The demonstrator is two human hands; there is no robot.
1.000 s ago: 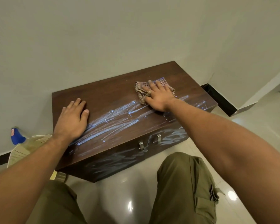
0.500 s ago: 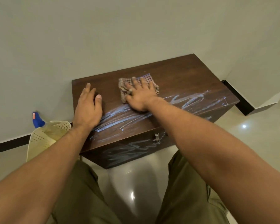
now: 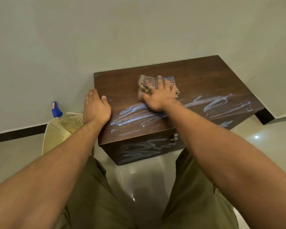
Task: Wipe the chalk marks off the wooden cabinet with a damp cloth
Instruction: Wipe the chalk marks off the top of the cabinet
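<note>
A low dark wooden cabinet (image 3: 205,75) stands against the wall. White chalk marks (image 3: 135,114) streak the front half of its top, and more chalk scribbles (image 3: 139,151) cover its front face. My right hand (image 3: 160,96) presses flat on a checked brown cloth (image 3: 144,86) near the middle of the top, just behind the streaks. My left hand (image 3: 96,108) grips the cabinet's left edge, thumb on top.
A cream perforated basket (image 3: 59,133) with a blue-capped spray bottle (image 3: 56,110) sits on the floor left of the cabinet. A metal handle (image 3: 175,138) juts from the cabinet front. Glossy tiled floor (image 3: 271,146) and my knees in olive trousers are below.
My right hand has slid the cloth leftward over the top. My left hand moved from flat on the top to the left edge. The camera has swung left.
</note>
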